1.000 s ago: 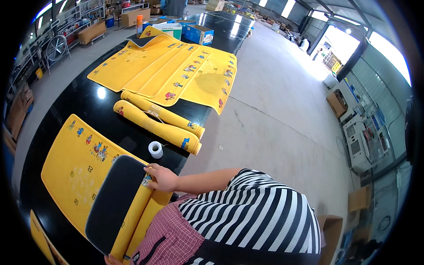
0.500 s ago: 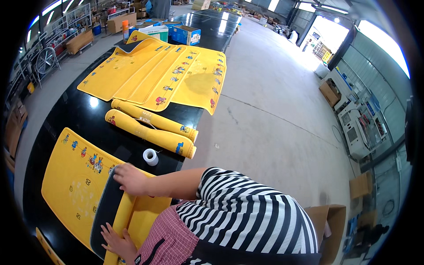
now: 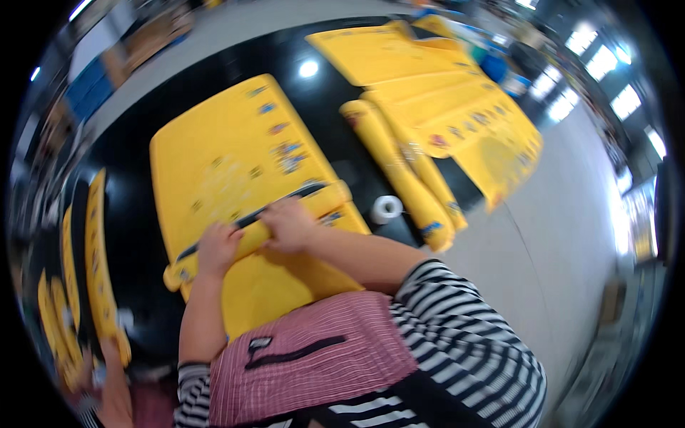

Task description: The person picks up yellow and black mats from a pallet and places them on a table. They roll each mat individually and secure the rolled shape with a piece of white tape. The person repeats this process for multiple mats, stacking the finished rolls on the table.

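A yellow mat [image 3: 207, 153] with small printed cartoon figures lies on the black table in front of me, its near part rolled up crosswise. Its dark underside shows as a narrow strip along the roll. My left hand [image 3: 219, 248] is closed over the left part of the roll, fingers curled on its far side. To its right, my right hand [image 3: 289, 225] also grips the roll, fingers bent over the top. The mat's near part, under my forearms, lies flat up to my pink checked apron. Motion blurs the fingertips slightly.
Right of the mat stands a white tape roll [image 3: 386, 210]. Beyond it are two rolled yellow mats [image 3: 399, 167] and spread mats [image 3: 457, 93] on the black table [image 3: 242, 60]. At lower left, another person's hand [image 3: 110, 349] touches a yellow mat [image 3: 100, 264].
My view has swung left, bringing the other person's arms into sight. My left hand, spread flat before, now curls round the roll; my right hand has come closer to it. Less dark underside shows.
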Motion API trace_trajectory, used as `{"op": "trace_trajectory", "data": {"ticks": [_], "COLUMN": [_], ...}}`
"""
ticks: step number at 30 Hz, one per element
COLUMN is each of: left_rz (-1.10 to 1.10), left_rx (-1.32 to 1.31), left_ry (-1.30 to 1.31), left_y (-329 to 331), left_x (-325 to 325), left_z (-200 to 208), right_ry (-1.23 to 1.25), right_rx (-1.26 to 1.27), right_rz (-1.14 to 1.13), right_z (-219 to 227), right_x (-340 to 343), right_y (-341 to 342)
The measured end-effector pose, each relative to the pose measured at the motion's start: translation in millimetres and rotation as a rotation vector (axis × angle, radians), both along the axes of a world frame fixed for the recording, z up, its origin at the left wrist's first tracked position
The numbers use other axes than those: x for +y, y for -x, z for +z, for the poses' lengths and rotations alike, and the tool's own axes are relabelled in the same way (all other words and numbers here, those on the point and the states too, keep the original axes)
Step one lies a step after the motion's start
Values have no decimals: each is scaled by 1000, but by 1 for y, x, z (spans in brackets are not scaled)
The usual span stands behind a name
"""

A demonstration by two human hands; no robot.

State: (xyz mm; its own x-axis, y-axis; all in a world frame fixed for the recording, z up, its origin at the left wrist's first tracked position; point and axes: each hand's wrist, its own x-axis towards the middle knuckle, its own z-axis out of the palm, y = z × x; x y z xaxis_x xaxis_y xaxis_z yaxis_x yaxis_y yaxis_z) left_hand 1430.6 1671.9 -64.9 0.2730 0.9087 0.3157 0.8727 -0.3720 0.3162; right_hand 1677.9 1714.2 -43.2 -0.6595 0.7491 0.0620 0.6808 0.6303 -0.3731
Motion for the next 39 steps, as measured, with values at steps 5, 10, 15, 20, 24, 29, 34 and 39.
{"op": "trace_trajectory", "data": {"ticks": [5,10,15,20,24,29,34,39], "left_rz": [78,72,77,139,132,137,131,107], "left_rx": [182,215,271,303,250,258,254,207], "left_ry": [101,179,163,93,184,194,169,159], "left_y": [-21,-1,-14,-61,-57,-56,-57,-55], "left_x": [-35,-25,-39,-126,-121,-126,-123,-125], "left_z": [26,26,20,12,26,21,19,20], "right_ry": [-116,-72,-109,-279,-47,-96,304,260], "right_rx": [-15,-55,-72,61,190,0,-421,-169], "right_rz": [-10,36,70,141,218,-254,-238,-435], "right_z": [-1,10,10,-1,20,56,33,14], "right_x": [-7,5,-7,-77,-59,27,39,42], "right_y": [-4,7,-3,-46,-54,-176,-220,-229]}}
